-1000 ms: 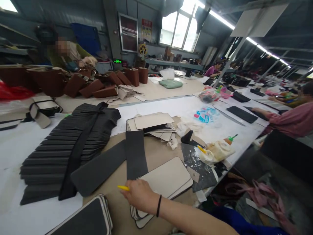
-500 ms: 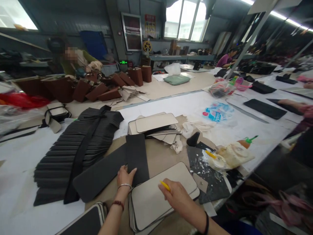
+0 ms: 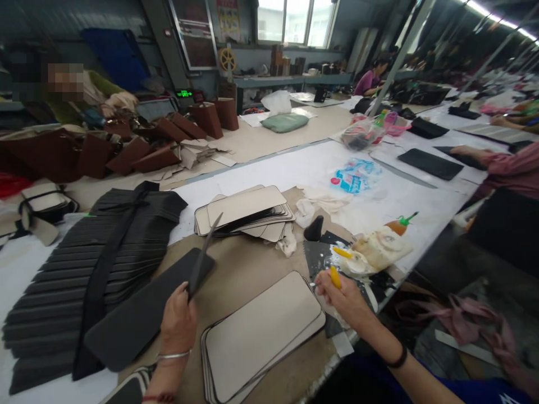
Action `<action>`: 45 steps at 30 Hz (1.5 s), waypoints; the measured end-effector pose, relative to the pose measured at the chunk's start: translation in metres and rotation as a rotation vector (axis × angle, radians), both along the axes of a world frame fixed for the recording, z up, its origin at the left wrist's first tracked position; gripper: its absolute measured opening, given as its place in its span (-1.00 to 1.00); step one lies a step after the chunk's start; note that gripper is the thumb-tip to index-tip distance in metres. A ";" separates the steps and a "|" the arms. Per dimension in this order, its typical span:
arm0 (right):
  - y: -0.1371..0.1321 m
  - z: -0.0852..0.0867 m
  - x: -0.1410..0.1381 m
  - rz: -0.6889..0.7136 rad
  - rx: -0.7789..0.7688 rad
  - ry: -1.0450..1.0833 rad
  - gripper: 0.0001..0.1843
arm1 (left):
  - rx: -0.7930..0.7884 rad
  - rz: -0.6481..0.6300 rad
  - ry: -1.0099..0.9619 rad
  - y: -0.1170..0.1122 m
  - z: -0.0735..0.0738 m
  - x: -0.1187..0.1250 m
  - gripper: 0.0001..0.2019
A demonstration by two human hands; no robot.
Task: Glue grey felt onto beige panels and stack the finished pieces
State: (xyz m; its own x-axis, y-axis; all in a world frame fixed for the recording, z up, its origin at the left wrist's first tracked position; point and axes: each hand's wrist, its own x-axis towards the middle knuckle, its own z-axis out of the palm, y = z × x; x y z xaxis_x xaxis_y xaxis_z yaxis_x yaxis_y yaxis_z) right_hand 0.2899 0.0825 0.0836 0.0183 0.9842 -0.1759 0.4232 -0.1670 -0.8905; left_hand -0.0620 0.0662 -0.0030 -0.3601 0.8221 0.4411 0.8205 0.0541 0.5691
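Pinched in my left hand is a thin dark panel, raised nearly edge-on. Below it, another dark panel with rounded corners lies flat on brown paper. My right hand is closed around a yellow-handled tool, whose small whitish tip shows by the fingers. That hand hovers just past the right corner of a stack of beige, dark-edged panels. Beyond it, a second yellow handle rests at a glue-crusted container on a dark board spotted with white.
A strapped row of dark panels stands at left. More beige panels are piled behind, near a white cloth and a green-capped bottle. Brown bags line the far table beside a co-worker. Another person's sleeve is at right.
My left hand has lifted the upper dark panel off the other and tilted it up. My right hand has moved from above the beige stack rightward, toward the white-spotted board. The view has swung right.
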 end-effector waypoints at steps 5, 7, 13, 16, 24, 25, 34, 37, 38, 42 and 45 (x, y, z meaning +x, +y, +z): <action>0.008 0.014 0.004 -0.108 0.012 0.234 -0.46 | -0.031 -0.191 0.111 -0.015 -0.009 0.008 -0.74; 0.008 0.014 0.005 -0.085 0.003 0.243 -0.46 | -0.044 -0.156 0.147 -0.017 0.002 0.011 -0.70; 0.006 0.003 0.010 -0.144 -0.005 0.219 -0.46 | -0.126 0.082 0.195 -0.008 0.061 0.005 -0.63; 0.005 0.001 0.006 -0.157 0.041 0.214 -0.43 | -0.426 0.251 0.167 -0.002 0.068 -0.008 -0.60; -0.007 -0.010 -0.011 -0.042 -0.032 0.104 -0.44 | -0.557 0.235 0.160 -0.019 0.034 -0.029 -0.52; -0.009 -0.011 -0.015 -0.049 -0.059 0.127 -0.44 | -0.441 0.236 0.213 -0.026 0.032 -0.026 -0.49; -0.023 -0.016 -0.056 0.040 -0.102 0.246 -0.53 | -0.193 -0.132 0.211 -0.127 -0.036 0.049 -0.56; -0.029 -0.020 -0.071 0.050 -0.133 0.243 -0.55 | -0.248 -0.086 0.161 -0.145 -0.048 0.069 -0.61; -0.031 -0.022 -0.077 0.064 -0.148 0.247 -0.56 | -0.254 -0.079 0.147 -0.147 -0.049 0.072 -0.63; -0.044 -0.032 -0.108 0.147 -0.173 0.291 -0.59 | -0.234 -0.073 0.161 -0.151 -0.039 0.077 -0.66; -0.055 -0.040 -0.135 0.202 -0.159 0.329 -0.63 | -0.186 -0.149 0.192 -0.155 -0.031 0.078 -0.73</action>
